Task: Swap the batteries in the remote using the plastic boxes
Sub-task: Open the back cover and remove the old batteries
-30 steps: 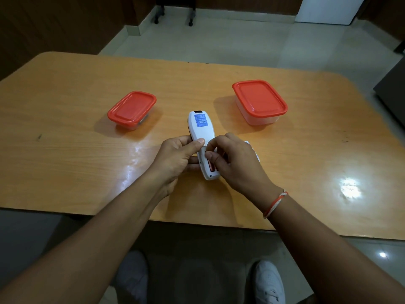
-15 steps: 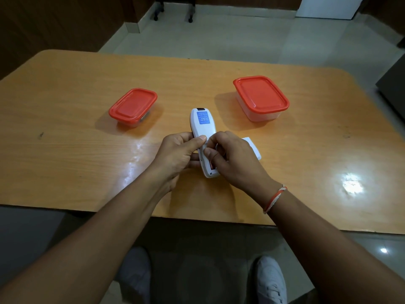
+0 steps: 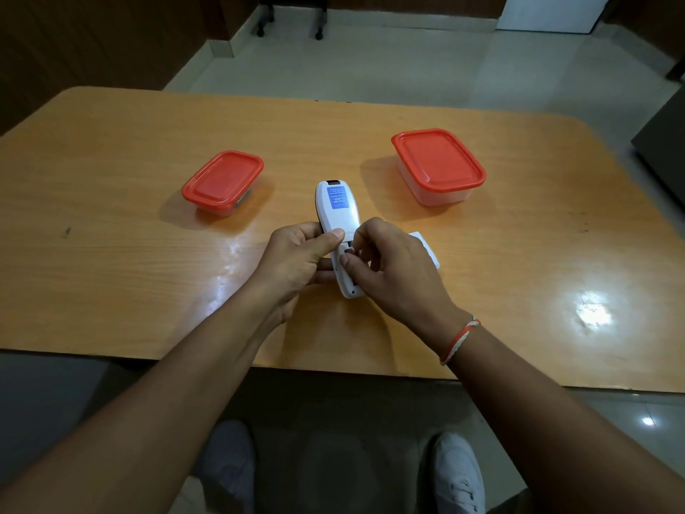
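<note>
A white remote (image 3: 335, 209) with a blue label lies face down, held just above the table. My left hand (image 3: 296, 263) grips its left side, thumb across the back. My right hand (image 3: 389, 268) has its fingertips in the open battery compartment near the remote's near end; whether they pinch a battery is hidden. The white battery cover (image 3: 426, 250) lies on the table behind my right hand. A small clear box with a red lid (image 3: 222, 181) sits at the left, a larger one (image 3: 439, 163) at the right. Both are closed.
The orange wooden table (image 3: 111, 254) carries only these items. Its near edge runs just below my wrists. Beyond the far edge is tiled floor with chair legs (image 3: 291, 27). A dark cabinet (image 3: 663, 142) stands at the right.
My right fingers have curled deeper into the battery compartment. The remote and left hand stay almost in place. The head camera tilted a little.
</note>
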